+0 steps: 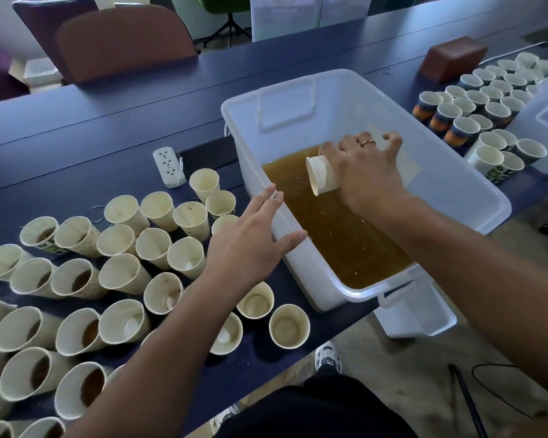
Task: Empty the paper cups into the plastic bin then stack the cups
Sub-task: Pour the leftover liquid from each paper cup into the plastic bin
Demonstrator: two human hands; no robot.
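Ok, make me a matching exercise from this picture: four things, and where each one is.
Things:
1. tipped cup
2. left hand
3. power strip
4. brown box

Places:
a. far right of the table
b. on the bin's near wall
c. in the right hand, over the brown liquid
d. left of the bin, behind the cups

Pairs: 1-c, 2-b, 3-d, 4-a

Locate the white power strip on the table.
The power strip lies left of the plastic bin, just behind the left-hand cluster of paper cups.

Cream paper cup [321, 175] tipped sideways over brown-filled translucent bin [475, 191].
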